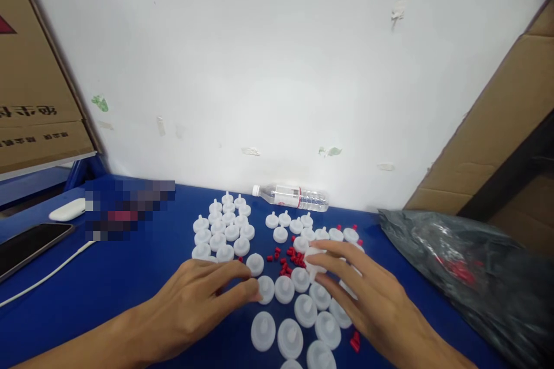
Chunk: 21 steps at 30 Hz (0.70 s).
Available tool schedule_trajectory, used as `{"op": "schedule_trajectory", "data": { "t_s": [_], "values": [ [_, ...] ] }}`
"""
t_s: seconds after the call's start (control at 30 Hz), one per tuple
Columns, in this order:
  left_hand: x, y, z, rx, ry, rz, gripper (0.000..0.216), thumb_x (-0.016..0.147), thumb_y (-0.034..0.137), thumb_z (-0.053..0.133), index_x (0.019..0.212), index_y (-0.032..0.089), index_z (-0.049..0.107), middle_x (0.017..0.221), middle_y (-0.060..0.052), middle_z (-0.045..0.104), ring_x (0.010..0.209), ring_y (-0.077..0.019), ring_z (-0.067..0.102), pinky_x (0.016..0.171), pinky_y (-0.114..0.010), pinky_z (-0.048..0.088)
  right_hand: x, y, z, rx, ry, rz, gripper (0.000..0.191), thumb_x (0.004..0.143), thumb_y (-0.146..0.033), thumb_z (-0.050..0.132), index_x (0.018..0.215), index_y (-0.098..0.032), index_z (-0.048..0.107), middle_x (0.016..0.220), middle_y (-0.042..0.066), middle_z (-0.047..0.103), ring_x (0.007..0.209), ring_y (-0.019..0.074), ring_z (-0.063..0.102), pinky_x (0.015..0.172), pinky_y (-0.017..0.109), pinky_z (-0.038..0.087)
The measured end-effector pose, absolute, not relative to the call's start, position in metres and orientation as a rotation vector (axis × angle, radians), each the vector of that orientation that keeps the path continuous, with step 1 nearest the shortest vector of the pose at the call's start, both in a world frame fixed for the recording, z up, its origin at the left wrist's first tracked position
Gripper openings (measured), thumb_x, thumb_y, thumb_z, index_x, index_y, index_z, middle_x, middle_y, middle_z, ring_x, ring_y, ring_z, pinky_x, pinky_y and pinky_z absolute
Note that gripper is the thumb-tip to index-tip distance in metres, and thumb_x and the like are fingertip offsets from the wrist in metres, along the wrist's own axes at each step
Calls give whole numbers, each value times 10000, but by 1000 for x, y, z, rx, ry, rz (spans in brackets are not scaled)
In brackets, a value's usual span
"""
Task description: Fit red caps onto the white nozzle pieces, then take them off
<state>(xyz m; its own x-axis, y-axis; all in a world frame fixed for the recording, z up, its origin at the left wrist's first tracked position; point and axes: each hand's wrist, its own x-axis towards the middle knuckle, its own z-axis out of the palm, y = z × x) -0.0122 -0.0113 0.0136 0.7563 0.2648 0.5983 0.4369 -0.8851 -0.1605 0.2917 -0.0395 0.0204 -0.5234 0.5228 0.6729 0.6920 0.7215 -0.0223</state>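
Note:
White round caps with a pointed nozzle [284,289] stand in groups on a blue table [142,277]. My left hand [201,297] is low over the left part, thumb and index finger apart. Its thumb tip meets the edge of one nozzle cap [266,288], and the index tip is beside another [255,265]. My right hand [361,279] is closed with its fingertips around a white nozzle cap [314,259], partly hidden by the fingers. Small red tips [296,258] lie loose between the hands. Several caps under the right hand are covered.
A clear plastic bottle [289,197] lies along the wall. On the right are a dark plastic bag [454,277] and red tips [355,341]. A phone [30,248], white cable [56,274] and white device [68,209] lie left. Cardboard boxes [38,75] flank the table.

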Motion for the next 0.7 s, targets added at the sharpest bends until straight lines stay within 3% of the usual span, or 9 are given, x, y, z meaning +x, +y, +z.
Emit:
{"op": "schedule_trajectory", "data": {
  "t_s": [0.13,0.37,0.57,0.7],
  "values": [
    [-8,-14,14,-2602,-507,-951,228,1085,149,441,1154,182,656,981,-21,775,724,-130,730,578,-232,510,286,-41,14,-884,-2316,-276,342,1052,-158,490,1380,-224,559,1314,110,664,1169,170,687,923,261,606],
    [-6,-16,14,-2629,-461,-1025,230,1053,100,476,1188,134,658,1007,-44,811,670,-118,743,533,-221,546,274,-45,19,-821,-2304,-440,300,1036,-200,518,1310,-161,636,1136,102,762,991,212,751,871,357,637],
    [-3,-22,15,-2630,-495,-1050,233,1072,121,454,1158,172,665,966,-10,807,698,-101,743,555,-217,531,267,-51,21,-747,-2340,-459,342,1027,-137,484,1331,-149,639,1310,78,720,1154,187,712,945,306,605],
    [-3,-26,12,-2640,-499,-1091,265,1098,158,423,1162,178,680,996,-14,809,800,-107,760,649,-225,546,260,-56,23,-736,-2286,-455,308,1027,-126,489,1279,-134,665,1144,66,785,967,173,765,845,291,626]
  ]
}}
